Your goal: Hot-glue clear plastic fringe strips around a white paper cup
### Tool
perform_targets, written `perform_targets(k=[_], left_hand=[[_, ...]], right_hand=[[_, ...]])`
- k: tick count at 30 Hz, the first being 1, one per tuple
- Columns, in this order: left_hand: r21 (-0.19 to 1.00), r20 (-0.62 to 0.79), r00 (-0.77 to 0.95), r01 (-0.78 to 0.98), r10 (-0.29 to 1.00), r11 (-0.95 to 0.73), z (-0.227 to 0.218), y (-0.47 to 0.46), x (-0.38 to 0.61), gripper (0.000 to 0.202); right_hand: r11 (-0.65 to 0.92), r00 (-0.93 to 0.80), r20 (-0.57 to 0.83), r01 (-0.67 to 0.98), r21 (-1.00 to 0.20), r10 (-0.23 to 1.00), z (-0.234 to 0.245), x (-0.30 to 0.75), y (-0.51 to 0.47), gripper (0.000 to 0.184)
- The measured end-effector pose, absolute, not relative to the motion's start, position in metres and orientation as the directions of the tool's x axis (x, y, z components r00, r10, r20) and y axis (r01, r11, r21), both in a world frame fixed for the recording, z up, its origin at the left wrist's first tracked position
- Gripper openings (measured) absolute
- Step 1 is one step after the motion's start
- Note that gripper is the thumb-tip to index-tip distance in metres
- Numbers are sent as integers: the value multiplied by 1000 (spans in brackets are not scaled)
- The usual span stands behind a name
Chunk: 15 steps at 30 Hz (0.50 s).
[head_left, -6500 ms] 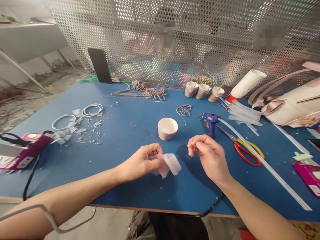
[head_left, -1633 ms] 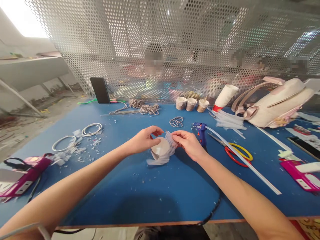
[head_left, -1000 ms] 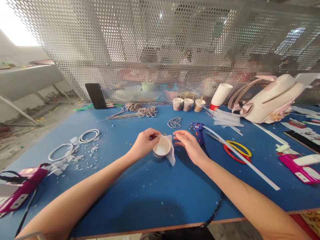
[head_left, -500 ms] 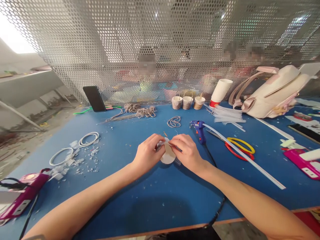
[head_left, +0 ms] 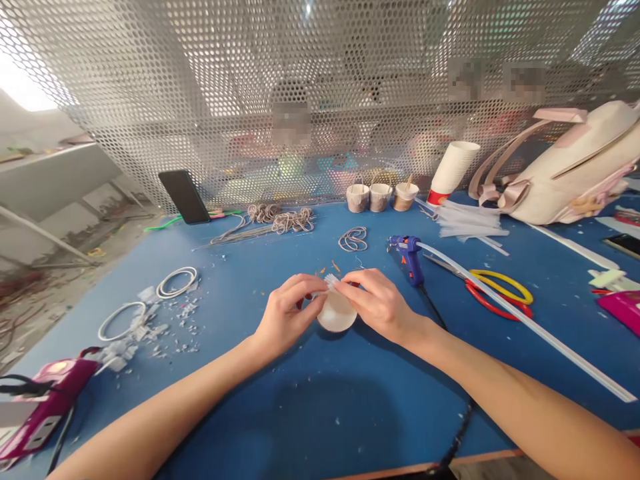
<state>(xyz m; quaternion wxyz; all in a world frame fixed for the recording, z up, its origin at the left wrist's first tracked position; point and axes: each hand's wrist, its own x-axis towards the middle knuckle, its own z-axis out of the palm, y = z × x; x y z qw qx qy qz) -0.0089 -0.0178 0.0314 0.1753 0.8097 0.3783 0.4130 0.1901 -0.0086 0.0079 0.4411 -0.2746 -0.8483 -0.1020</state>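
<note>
A small white paper cup (head_left: 337,315) is between my hands above the blue table, its round end facing me. At its far edge a translucent, whitish ribbed piece (head_left: 331,281) sticks up between my fingertips. My left hand (head_left: 287,308) pinches this piece from the left, thumb and fingers closed near the cup's edge. From the right, my right hand (head_left: 376,301) pinches the same piece, its fingertips close to the left ones. My fingers hide part of the piece and the cup's far side.
A blue glue gun (head_left: 407,257) with a long clear stick lies right of my hands, beside red-and-yellow-handled scissors (head_left: 500,293). Behind are brown cord (head_left: 353,239), wrapped cups (head_left: 380,198), stacked paper cups (head_left: 456,170), translucent strips (head_left: 470,220). Left: white rings (head_left: 123,320), scraps, power strip (head_left: 45,393).
My left hand's fingers have straightened slightly, and the ribbed whitish piece shows more between the fingertips. The cup's round end is turned more toward me. The camera view has shifted a little.
</note>
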Motion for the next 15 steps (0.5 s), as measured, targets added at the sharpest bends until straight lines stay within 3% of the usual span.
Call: perform_targets(k=[5,9,11,15], left_hand=[[417,643,468,450,606,-790,28,-15,-19,16],[327,686,514,414,514,-850,27,-13,-21,20],[349,698,482,416,529,-840,27,-14,-19,19],[507,624,383,466,681,-726,27,-18,-12,14]], right_hand=[[839,-467,790,534,-107,397,11,190,-11,26],[814,-378,775,505,-287,507,16,187,-14,20],[782,-316,752,476,-402,579,17,184,-15,17],[691,-249,654,397,-604,715,18,180,-17,13]])
